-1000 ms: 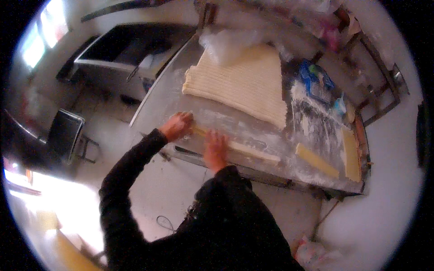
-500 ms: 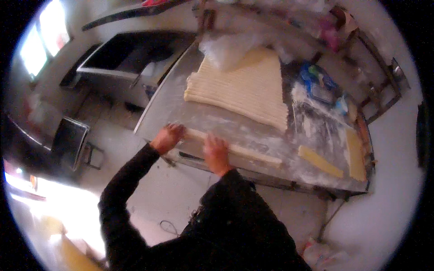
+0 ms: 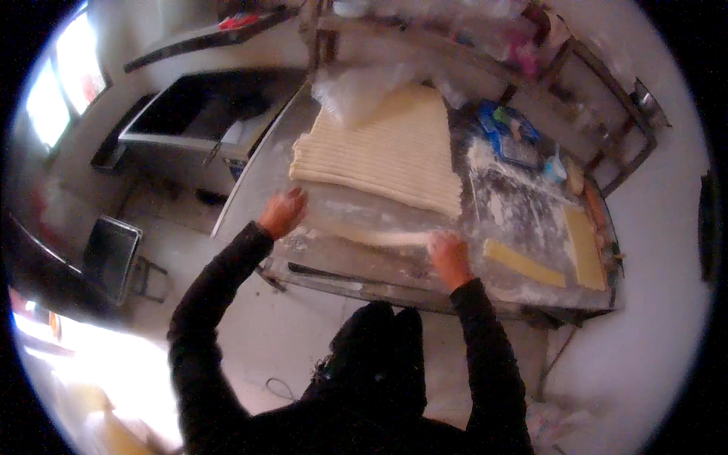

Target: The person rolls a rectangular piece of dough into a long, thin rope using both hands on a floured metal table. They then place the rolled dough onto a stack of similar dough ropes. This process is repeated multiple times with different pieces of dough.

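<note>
A long pale dough rope [image 3: 371, 238] lies near the front edge of the floury table, sagging slightly along its length. My left hand [image 3: 283, 213] is at its left end, fingers curled; the dough under them is mostly hidden. At the other end my right hand [image 3: 450, 258] is closed over the dough, its fingers a little blurred. Behind the rope is a wide sheet of dough strips [image 3: 379, 152] laid side by side, partly covered by clear plastic [image 3: 353, 95]. To the right of my right hand lies a short yellowish dough strip [image 3: 523, 263].
A broader dough piece [image 3: 584, 246] lies by the table's right edge. Behind it are loose flour [image 3: 504, 193] and a blue package [image 3: 508, 136]. A dark long tool [image 3: 322, 271] lies along the front edge. A wooden rack [image 3: 432, 34] stands behind the table [image 3: 262, 174].
My right hand has moved right along the dough rope to its right end. My left hand has shifted slightly up in view. The hands are farther apart, and the view has shifted.
</note>
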`<action>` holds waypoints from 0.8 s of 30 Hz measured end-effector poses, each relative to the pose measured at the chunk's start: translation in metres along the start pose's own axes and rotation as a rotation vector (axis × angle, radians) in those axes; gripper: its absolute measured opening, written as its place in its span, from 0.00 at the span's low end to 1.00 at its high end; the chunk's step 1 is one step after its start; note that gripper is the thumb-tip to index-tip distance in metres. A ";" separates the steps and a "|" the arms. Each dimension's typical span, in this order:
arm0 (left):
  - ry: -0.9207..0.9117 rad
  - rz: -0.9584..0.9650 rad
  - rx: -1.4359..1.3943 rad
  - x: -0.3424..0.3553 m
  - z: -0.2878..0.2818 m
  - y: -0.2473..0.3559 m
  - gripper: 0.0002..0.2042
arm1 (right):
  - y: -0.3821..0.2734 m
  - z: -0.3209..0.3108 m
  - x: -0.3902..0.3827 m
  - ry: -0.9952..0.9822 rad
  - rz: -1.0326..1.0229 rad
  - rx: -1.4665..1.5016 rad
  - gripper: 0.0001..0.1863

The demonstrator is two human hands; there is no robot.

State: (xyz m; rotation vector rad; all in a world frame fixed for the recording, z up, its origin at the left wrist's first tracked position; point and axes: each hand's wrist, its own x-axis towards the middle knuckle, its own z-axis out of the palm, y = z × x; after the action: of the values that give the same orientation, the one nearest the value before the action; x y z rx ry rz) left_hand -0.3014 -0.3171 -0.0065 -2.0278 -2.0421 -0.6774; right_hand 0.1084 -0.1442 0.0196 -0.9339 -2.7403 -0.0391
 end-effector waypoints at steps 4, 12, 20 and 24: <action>0.064 0.065 0.109 0.032 -0.014 0.025 0.08 | 0.022 -0.007 0.021 0.225 -0.144 -0.136 0.19; -0.060 0.028 -0.023 0.054 0.083 0.020 0.10 | -0.009 0.048 0.066 0.074 -0.061 0.127 0.16; -0.207 0.053 -0.012 0.035 0.036 -0.031 0.11 | 0.046 0.079 0.054 0.150 -0.007 0.067 0.13; -0.216 0.006 -0.067 0.024 0.032 -0.061 0.12 | 0.024 0.059 0.078 -0.076 0.001 0.032 0.14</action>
State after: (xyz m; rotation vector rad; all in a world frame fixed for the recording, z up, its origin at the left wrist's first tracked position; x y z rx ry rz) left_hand -0.3566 -0.2786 -0.0358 -2.2319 -2.1532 -0.5536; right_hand 0.0501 -0.0719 -0.0201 -0.9472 -2.8006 0.0411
